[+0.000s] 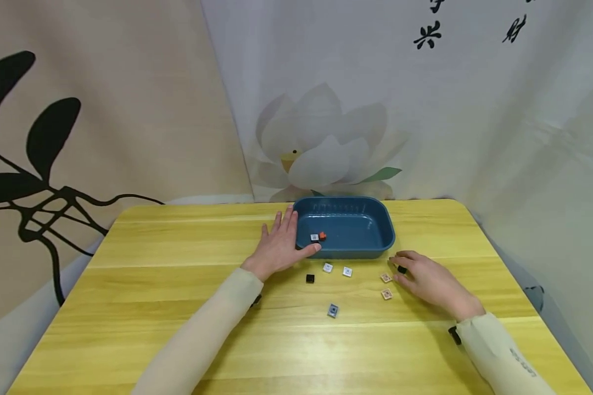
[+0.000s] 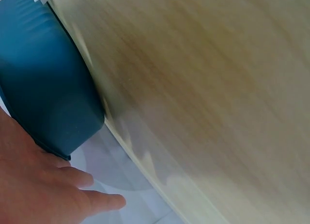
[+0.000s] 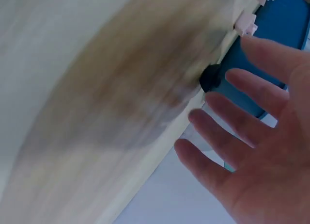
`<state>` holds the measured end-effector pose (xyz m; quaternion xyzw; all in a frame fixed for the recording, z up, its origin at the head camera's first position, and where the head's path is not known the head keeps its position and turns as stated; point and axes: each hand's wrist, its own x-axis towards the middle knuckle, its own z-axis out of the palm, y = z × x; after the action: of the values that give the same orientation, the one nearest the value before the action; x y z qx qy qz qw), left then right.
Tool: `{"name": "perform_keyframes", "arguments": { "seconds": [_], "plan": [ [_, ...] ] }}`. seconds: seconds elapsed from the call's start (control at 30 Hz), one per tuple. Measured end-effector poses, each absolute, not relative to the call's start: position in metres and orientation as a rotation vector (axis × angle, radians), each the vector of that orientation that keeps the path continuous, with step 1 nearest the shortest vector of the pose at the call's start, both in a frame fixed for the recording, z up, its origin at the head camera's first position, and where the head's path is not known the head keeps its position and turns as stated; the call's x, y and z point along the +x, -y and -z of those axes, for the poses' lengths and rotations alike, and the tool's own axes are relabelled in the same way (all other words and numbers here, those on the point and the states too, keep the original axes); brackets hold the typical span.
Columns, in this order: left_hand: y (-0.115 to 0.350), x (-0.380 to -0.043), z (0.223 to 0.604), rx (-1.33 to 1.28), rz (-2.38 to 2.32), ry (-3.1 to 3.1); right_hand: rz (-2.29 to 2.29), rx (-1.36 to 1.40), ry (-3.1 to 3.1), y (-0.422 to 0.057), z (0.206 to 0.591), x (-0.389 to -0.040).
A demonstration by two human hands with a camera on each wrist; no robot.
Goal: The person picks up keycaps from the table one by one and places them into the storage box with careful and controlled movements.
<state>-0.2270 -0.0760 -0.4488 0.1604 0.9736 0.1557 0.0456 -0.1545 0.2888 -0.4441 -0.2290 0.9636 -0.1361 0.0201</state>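
Note:
A blue rectangular tray (image 1: 346, 254) sits at the back of the table, with a white-topped block (image 1: 314, 237) and a small red piece (image 1: 323, 236) inside. My left hand (image 1: 278, 246) rests against its left side, fingers extended, thumb over the front rim. To the right of the tray, my right hand (image 1: 432, 282) hovers low beside a small black block (image 1: 402, 269). In the right wrist view its fingers are spread and loosely bent, the black block (image 3: 209, 78) near the fingertips. Two pinkish square blocks (image 1: 386, 277) (image 1: 386, 294) lie left of that hand.
In front of the tray lie two white blocks (image 1: 328, 267) (image 1: 347, 271), another black block (image 1: 310, 278) and a grey-blue block (image 1: 333, 311). The wooden table (image 1: 143, 274) ends just behind the tray, where a printed cloth (image 1: 321, 109) hangs.

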Motion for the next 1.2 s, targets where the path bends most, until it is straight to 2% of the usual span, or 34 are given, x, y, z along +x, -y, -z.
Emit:
{"name": "perform_keyframes", "arguments": {
  "seconds": [0.33,0.7,1.2],
  "plan": [
    [0.073,-0.226,0.448,0.473,-0.49,-2.964,0.415,-0.814,-3.075,-0.29,0.451,-0.151],
    [0.072,-0.227,0.451,0.476,-0.482,-2.969,0.412,-0.768,-3.116,-0.292,0.451,-0.15],
    [0.074,-0.227,0.448,0.453,-0.474,-2.962,0.571,-0.753,-3.245,-0.283,0.431,-0.149]
  ]
}}
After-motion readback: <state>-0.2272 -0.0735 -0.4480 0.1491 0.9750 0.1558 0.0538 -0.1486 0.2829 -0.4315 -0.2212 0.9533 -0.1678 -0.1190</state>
